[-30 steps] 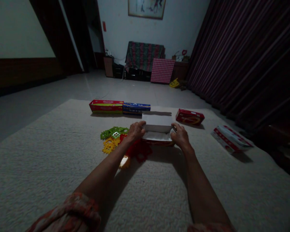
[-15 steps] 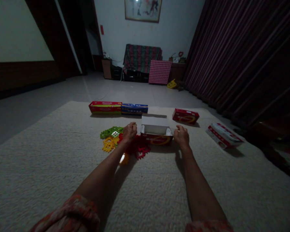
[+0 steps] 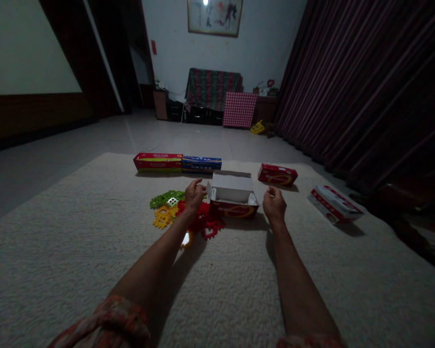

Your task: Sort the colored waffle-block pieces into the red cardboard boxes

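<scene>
An open red cardboard box (image 3: 233,209) with a white inside and its lid flap up at the back rests on the pale carpet (image 3: 94,251). My left hand (image 3: 195,195) hovers just left of the box, fingers loosely curled and apart, holding nothing. My right hand (image 3: 274,203) hovers just right of the box, fingers also loosely curled, empty. A pile of flat plastic pieces lies left of the box: green (image 3: 165,197), yellow (image 3: 164,216) and red (image 3: 209,225) ones, partly under my left wrist.
Red (image 3: 158,161) and blue (image 3: 201,164) long boxes lie end to end at the carpet's far edge. Another red box (image 3: 277,174) and a red-and-white box (image 3: 333,204) lie to the right. Dark curtains hang on the right; furniture stands by the far wall.
Both hands have let go of the box, which was tilted toward me and now sits flat on the carpet. The hands have drawn slightly away from its sides.
</scene>
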A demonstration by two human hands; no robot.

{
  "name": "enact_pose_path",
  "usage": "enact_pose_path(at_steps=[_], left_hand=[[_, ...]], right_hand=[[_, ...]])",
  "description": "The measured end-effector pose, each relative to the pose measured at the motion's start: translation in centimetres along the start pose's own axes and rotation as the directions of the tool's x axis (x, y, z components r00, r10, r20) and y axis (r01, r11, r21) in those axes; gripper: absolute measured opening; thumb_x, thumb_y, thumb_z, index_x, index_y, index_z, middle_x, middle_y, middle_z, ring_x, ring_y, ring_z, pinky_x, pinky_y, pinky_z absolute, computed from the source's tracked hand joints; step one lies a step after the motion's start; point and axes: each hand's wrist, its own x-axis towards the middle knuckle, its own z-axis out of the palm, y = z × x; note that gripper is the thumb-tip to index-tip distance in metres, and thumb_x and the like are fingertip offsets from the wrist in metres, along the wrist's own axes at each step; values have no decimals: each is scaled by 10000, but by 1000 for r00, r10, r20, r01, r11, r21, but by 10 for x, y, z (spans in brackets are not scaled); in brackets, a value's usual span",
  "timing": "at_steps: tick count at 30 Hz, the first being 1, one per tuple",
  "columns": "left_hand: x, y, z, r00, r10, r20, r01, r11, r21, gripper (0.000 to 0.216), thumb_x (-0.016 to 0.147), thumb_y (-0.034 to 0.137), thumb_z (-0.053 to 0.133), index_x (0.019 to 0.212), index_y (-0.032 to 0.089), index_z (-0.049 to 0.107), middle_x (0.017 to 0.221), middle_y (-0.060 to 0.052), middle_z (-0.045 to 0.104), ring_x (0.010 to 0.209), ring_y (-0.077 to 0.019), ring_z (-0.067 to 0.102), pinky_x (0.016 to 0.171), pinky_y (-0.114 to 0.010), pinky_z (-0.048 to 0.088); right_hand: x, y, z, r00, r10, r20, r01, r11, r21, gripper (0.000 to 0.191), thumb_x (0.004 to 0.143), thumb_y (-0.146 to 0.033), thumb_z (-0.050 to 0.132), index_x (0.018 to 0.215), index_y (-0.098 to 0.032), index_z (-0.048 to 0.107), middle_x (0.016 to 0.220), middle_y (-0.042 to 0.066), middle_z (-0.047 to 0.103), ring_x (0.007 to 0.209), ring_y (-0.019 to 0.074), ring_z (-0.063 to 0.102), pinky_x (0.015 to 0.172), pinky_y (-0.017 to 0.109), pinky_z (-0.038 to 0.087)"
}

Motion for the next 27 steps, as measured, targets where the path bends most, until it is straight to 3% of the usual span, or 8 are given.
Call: enact_pose_path(at_steps=[2, 6, 10, 14, 17, 21, 24, 27], left_hand=[[0, 2, 4, 1000, 24, 7, -24, 1000, -15, 447, 812, 159, 477, 1212, 106, 670, 864, -79, 759, 658, -150, 699, 593, -236, 544], [-1, 3, 10, 987, 136, 86, -147, 980, 136, 386, 779, 130, 560, 1124, 138, 732, 877, -67, 770, 746, -167, 707, 713, -269, 565], [-2, 1, 12, 966, 212, 146, -248, 921, 302, 408, 726, 115, 658, 1119, 172, 752, 979, -74, 764, 852, -196, 712, 828, -309, 571], [2, -5, 15, 972, 158, 172, -214, 902, 376, 536, 701, 141, 697, 1236, 167, 701, 1158, -110, 731, 970, -239, 703, 900, -352, 561], [8, -10, 16, 966, 79, 246, -160, 931, 328, 708, 661, 141, 687, 1364, 152, 608, 1294, -140, 678, 1100, -294, 665, 930, -395, 550], [18, -17, 14, 923, 16, 384, -90, 980, 176, 922, 586, 161, 674, 1485, 133, 470, 1460, -181, 551, 1242, -346, 579, 968, -419, 524], [24, -27, 14, 892, 60, 447, -97, 993, 60, 972, 586, 181, 642, 1529, 181, 406, 1503, -153, 507, 1273, -328, 548, 1008, -420, 489], [26, -39, 17, 888, 142, 437, -140, 989, -36, 994, 601, 190, 622, 1557, 228, 352, 1472, -117, 530, 1289, -308, 524, 1018, -422, 476]], right_hand=[[-3, -7, 1, 1000, 0, 16, -1, 997, 79, 452, 809, -277, 459, 1199, -128, 632, 1107, 154, 729, 903, 240, 699, 892, 402, 534], [-8, -12, 6, 989, -48, 141, 27, 989, 148, 428, 765, -278, 528, 1144, -124, 650, 1082, 147, 730, 838, 227, 709, 856, 390, 554], [-7, -7, 13, 969, -138, 207, 119, 988, 98, 405, 712, -253, 582, 1093, -153, 675, 1075, 128, 717, 791, 212, 686, 848, 407, 566], [1, 4, 22, 967, -160, 196, 167, 986, -22, 508, 661, -211, 589, 1158, -140, 665, 1150, 156, 672, 829, 232, 676, 905, 458, 554], [8, 15, 30, 957, -123, 263, 132, 991, -16, 648, 614, -189, 609, 1262, -176, 610, 1254, 161, 638, 1035, 292, 661, 964, 486, 533], [13, 28, 38, 915, -86, 394, 41, 992, 120, 847, 572, -179, 622, 1404, -240, 480, 1379, 148, 586, 1185, 320, 610, 991, 479, 521], [12, 31, 40, 906, -80, 416, -1, 982, 191, 930, 561, -195, 610, 1465, -229, 396, 1432, 167, 537, 1192, 331, 603, 976, 490, 525], [11, 31, 38, 925, -112, 363, 16, 966, 258, 934, 567, -218, 603, 1473, -236, 374, 1420, 167, 526, 1185, 328, 590, 949, 501, 532]])
